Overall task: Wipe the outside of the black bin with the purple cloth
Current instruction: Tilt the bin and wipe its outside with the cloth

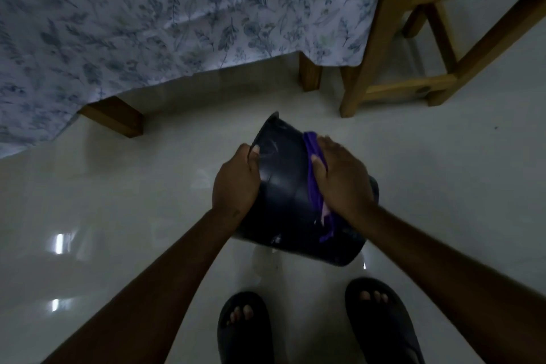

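Note:
The black bin [286,186] is tilted on its side above the floor, its rim pointing away from me and its base toward my feet. My left hand [236,180] grips the bin's left edge near the rim, thumb on the outer wall. My right hand [342,177] lies flat on the bin's right side and presses the purple cloth [314,183] against the outer wall. The cloth shows as a strip along the hand's left edge, with a tail hanging near the base.
A bed with a floral sheet [177,15] and wooden legs [115,117] stands ahead on the left. A wooden chair [413,47] stands at the upper right. Glossy pale floor tiles [118,201] lie all around. My feet in dark slippers [381,322] are just below the bin.

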Available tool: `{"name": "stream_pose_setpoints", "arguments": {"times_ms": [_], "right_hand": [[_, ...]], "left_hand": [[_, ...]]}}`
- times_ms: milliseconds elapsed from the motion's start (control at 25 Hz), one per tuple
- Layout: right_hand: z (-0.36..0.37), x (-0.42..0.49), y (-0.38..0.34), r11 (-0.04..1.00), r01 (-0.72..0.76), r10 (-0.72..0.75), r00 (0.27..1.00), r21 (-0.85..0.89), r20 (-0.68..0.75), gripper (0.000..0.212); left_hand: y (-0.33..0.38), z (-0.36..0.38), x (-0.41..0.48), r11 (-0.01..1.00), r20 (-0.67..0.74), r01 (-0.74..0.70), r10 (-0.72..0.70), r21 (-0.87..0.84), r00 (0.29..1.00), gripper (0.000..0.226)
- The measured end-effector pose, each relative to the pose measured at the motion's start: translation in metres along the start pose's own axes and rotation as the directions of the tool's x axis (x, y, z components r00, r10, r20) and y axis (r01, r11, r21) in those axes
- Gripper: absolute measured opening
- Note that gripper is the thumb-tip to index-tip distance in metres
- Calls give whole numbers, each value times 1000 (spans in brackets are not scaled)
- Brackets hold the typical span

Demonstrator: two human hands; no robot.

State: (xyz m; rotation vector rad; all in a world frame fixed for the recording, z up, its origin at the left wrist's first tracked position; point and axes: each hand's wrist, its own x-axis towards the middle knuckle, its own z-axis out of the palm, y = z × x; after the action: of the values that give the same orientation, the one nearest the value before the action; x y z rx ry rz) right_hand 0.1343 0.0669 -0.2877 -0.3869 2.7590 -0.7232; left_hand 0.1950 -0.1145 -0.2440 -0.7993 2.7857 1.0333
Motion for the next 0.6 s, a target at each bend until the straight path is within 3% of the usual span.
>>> {"name": "stream_pose_setpoints", "arguments": {"times_ms": [80, 160, 240, 280, 360, 440, 520, 600], "right_hand": [[9, -44, -8, 987, 97, -102, 994, -131, -27, 60], [14, -64, -8, 974, 157, -164, 986, -161, -28, 59], [6, -34, 0, 972, 171, -179, 983, -163, -40, 56], [0, -12, 5, 979, 148, -154, 988, -141, -33, 55], [-13, 17, 14, 997, 66, -66, 998, -42, -20, 54], [-8, 4, 5, 998, 14, -16, 999, -57, -38, 56], [8, -50, -12, 983, 52, -62, 997, -173, -49, 60], [11, -67, -18, 982, 88, -99, 993, -167, -60, 60]], "left_hand": [[8, 1, 9, 999, 18, 17, -18, 33, 1000, 39], [16, -6, 16, 996, 102, 51, -44, -73, 994, 33], [12, -15, 9, 972, 231, 91, -40, -215, 972, 28], [5, -18, 2, 977, 253, 64, -10, -204, 967, 27], [-5, -14, -14, 998, 171, -21, 31, -61, 985, 28], [-5, -7, -17, 1000, 17, -5, 5, 17, 1000, 33], [4, 1, -10, 999, -14, -20, 21, 34, 1000, 36], [11, 5, -7, 998, 0, -66, 66, 18, 998, 36]]}}
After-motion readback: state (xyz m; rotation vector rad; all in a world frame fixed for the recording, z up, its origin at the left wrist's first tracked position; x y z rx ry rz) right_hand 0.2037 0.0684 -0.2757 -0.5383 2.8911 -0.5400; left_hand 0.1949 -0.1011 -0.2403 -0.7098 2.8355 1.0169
